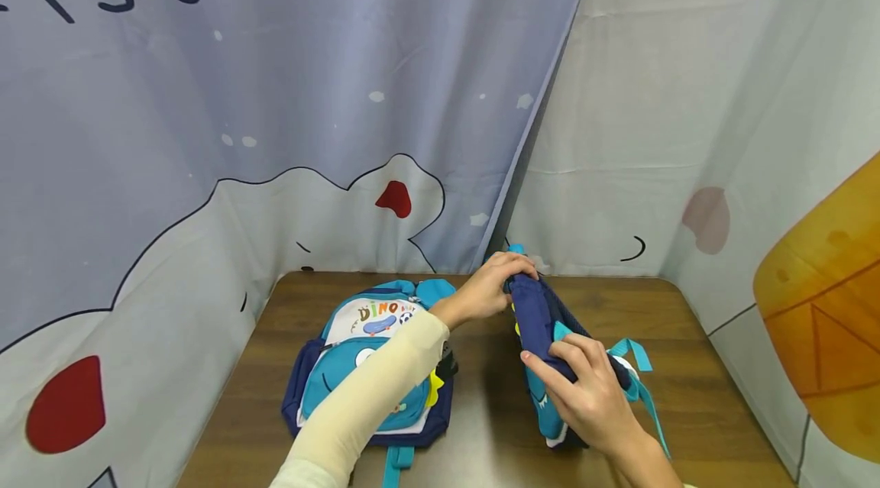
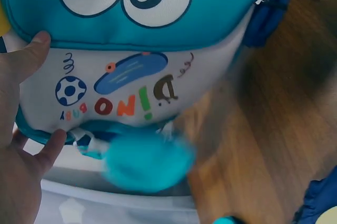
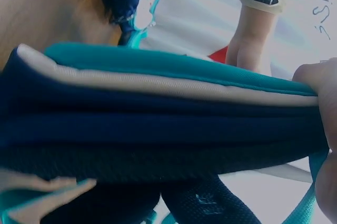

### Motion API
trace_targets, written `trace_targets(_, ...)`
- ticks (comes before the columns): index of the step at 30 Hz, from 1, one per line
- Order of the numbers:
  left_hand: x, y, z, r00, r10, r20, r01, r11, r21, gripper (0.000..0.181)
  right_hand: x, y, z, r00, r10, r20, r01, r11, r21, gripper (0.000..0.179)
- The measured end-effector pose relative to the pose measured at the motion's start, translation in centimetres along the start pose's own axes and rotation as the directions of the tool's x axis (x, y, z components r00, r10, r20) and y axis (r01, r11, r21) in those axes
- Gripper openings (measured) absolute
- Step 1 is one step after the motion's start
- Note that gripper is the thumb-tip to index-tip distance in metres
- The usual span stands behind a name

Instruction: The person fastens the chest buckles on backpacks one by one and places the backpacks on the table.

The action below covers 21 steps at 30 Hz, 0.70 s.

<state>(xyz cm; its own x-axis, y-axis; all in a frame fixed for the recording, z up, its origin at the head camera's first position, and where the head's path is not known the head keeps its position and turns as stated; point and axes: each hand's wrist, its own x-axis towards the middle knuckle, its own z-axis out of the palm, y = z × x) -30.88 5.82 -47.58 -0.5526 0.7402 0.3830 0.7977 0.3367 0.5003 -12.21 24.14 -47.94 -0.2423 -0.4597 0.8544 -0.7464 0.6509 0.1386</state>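
On the right of the table, a small navy and teal backpack (image 1: pixel 532 312) stands on edge between both hands, seen side-on. My left hand (image 1: pixel 496 286) grips its upper end; in the left wrist view its fingers (image 2: pixel 38 42) lie over the front, beside a pocket with cartoon eyes and the "DINO" print. A blurred teal flap (image 2: pixel 150 158) hangs there. Nearer the front, my right hand (image 1: pixel 594 396) holds the backpack's near side, at the right border of the right wrist view. Teal straps (image 1: pixel 642 389) trail off to the right.
A matching dinosaur backpack (image 1: pixel 385 366) lies face up on the left of the wooden table (image 1: pixel 481 404), under my left forearm. One teal strap (image 1: pixel 393 465) extends toward the front edge. Printed curtains (image 1: pixel 344 91) hang close behind and at the sides.
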Motion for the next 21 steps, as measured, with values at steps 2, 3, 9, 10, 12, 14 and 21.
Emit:
trace_targets(2, -0.3, -0.1, 0.1, 1.0, 0.01, 0.001, -0.01, 1.0, 0.008, 0.035, 0.1, -0.3, 0.3, 1.0, -0.013, -0.009, 0.013, 1.0, 0.006, 0.033)
trace_targets(3, -0.5, -0.2, 0.1, 1.0, 0.018, 0.002, -0.018, 1.0, 0.013, 0.033, 0.1, -0.5, 0.5, 1.0, -0.02, -0.016, 0.02, 1.0, 0.011, 0.032)
trace_targets(9, -2.0, -1.1, 1.1, 0.998, 0.024, 0.061, -0.028, 0.997, 0.075, 0.021, -0.7, -1.6, 2.1, 0.997, -0.073, -0.034, 0.074, 0.996, 0.043, 0.031)
trace_targets(10, -2.2, -1.3, 1.3, 0.997, 0.019, 0.069, -0.025, 0.996, 0.086, 0.02, -0.9, -1.8, 2.4, 0.996, -0.08, -0.036, 0.082, 0.995, 0.049, 0.031)
trace_targets(12, -2.7, -1.6, 1.7, 0.997, 0.012, 0.079, -0.02, 0.994, 0.103, 0.019, -1.4, -2.1, 2.9, 0.995, -0.087, -0.042, 0.09, 0.994, 0.057, 0.03)
trace_targets(14, -3.0, -1.8, 2.0, 0.997, 0.009, 0.08, -0.018, 0.993, 0.118, 0.018, -2.0, -2.2, 3.3, 0.995, -0.086, -0.04, 0.089, 0.994, 0.064, 0.03)
trace_targets(21, -3.7, -2.2, 2.2, 0.995, 0.019, 0.103, -0.037, 0.984, 0.176, 0.019, -3.6, -2.5, 4.5, 0.997, -0.074, -0.002, 0.074, 0.995, 0.065, 0.031)
